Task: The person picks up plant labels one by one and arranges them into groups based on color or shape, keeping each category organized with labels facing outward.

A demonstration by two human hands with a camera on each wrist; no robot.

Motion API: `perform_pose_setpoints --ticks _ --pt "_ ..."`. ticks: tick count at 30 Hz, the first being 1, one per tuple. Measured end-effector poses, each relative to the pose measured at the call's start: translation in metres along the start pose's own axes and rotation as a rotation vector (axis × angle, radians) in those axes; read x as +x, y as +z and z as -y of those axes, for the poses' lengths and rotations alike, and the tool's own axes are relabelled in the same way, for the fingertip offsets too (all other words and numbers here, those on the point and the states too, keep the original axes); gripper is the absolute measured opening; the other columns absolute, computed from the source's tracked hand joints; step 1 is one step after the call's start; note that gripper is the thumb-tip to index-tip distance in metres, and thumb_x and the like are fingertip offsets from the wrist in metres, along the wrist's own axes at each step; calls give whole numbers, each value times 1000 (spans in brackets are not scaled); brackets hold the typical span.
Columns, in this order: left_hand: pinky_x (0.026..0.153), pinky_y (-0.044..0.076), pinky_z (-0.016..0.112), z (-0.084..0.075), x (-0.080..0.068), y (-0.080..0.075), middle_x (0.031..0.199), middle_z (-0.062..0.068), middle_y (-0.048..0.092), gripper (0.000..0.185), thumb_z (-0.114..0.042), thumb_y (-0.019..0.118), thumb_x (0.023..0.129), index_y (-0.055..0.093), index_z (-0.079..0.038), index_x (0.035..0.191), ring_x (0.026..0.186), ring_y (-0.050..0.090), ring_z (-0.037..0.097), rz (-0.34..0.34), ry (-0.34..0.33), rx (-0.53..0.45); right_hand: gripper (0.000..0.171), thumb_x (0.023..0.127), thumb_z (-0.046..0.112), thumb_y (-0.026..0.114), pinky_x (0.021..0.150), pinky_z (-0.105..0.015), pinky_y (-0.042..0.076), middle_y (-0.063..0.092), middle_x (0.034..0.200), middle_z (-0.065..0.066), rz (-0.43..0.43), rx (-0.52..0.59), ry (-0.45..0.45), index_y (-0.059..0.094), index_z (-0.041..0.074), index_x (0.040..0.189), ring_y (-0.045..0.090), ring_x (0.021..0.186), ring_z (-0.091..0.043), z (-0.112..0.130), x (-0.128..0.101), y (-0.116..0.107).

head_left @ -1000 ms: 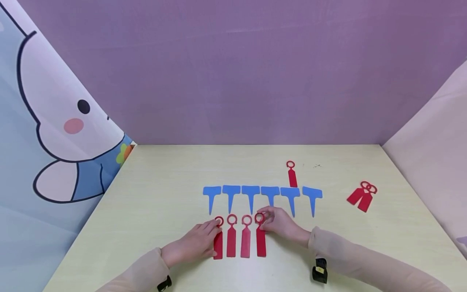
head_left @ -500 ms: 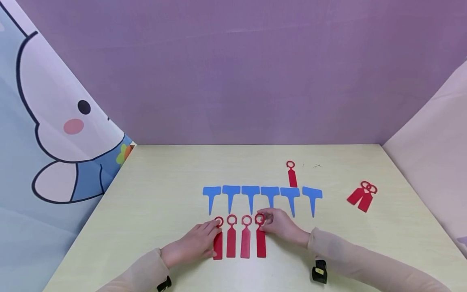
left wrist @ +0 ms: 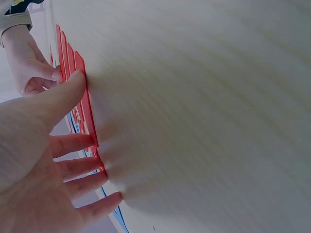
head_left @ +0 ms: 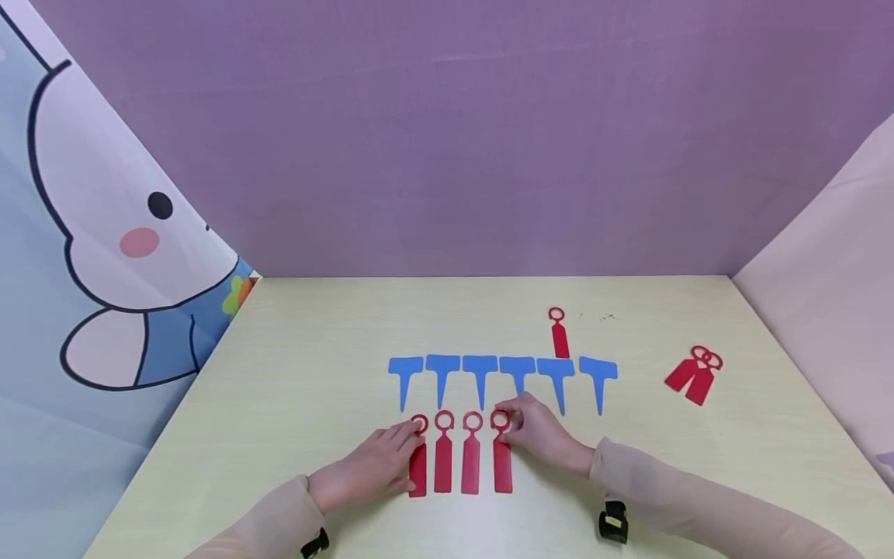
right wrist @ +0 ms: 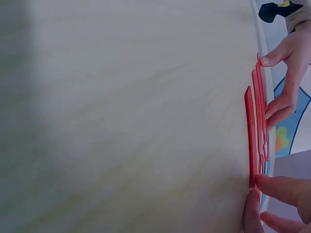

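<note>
Red ring-topped tags stand side by side in a row on the table in the head view. My left hand [head_left: 373, 466] rests on the leftmost red tag [head_left: 417, 472], its fingers fairly straight over the ring and its thumb near the lower end. At the row's right end, my right hand [head_left: 541, 435] pinches another red tag [head_left: 502, 467] below its ring between thumb and finger. Two more tags, a red tag [head_left: 443, 466] and a paler red tag [head_left: 471, 467], lie between the hands. Just beyond them runs a row of blue T-shaped plant labels [head_left: 479, 365].
One red tag [head_left: 560, 341] lies behind the blue row, touching or nearly touching a label. Off to the right, a pair of red tags [head_left: 690, 376] overlap at their rings. A purple cloth [head_left: 489, 155] backs the pale table [head_left: 314, 334].
My right hand has shifted slightly to the right with its red tag, widening the gap to the neighbouring tag. The left hand stays where it was.
</note>
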State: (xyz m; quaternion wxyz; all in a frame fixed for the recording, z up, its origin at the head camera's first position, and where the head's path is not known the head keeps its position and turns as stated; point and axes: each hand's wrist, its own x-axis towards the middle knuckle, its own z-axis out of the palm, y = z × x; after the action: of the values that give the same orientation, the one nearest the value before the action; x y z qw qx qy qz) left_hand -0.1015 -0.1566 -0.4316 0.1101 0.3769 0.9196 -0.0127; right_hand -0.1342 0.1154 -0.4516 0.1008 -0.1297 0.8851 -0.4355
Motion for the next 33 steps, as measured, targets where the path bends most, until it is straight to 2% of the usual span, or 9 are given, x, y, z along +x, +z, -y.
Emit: perform_pose_setpoints --ticks 8,15,19,27,33 --pt "95 37 40 -1 0 -1 133 12 38 63 -42 60 80 42 -3 128 123 34 26 6 -4 -4 35 71 1 70 59 -18 47 54 90 -5 -21 15 12 62 2 105 51 74 -14 1 -1 -7" --pt "95 37 40 -1 0 -2 132 13 38 63 -43 59 81 43 -2 127 123 34 27 -8 3 7 27 75 -3 64 63 -20 48 58 90 -9 4 69 -78 62 -2 102 56 74 -16 -1 6 -22" --pt "95 37 40 -1 0 -3 132 12 38 64 -43 60 80 43 -3 127 123 34 26 2 0 2 26 77 -3 63 65 -21 49 58 93 -12 36 85 -97 61 -3 103 58 78 -18 -2 11 -31" --pt "94 38 40 -2 1 -4 131 11 39 64 -42 61 79 43 -4 127 122 35 25 13 -11 -11 26 79 -1 61 60 -23 50 58 96 -19 52 92 -121 59 -6 104 59 80 -24 -6 22 -52" --pt "94 38 41 -1 1 -2 131 11 39 65 -43 61 78 43 -4 127 122 35 26 5 -13 -17 26 80 0 60 59 -25 49 59 99 -19 50 45 -110 59 -5 105 58 81 -23 -11 34 -68"
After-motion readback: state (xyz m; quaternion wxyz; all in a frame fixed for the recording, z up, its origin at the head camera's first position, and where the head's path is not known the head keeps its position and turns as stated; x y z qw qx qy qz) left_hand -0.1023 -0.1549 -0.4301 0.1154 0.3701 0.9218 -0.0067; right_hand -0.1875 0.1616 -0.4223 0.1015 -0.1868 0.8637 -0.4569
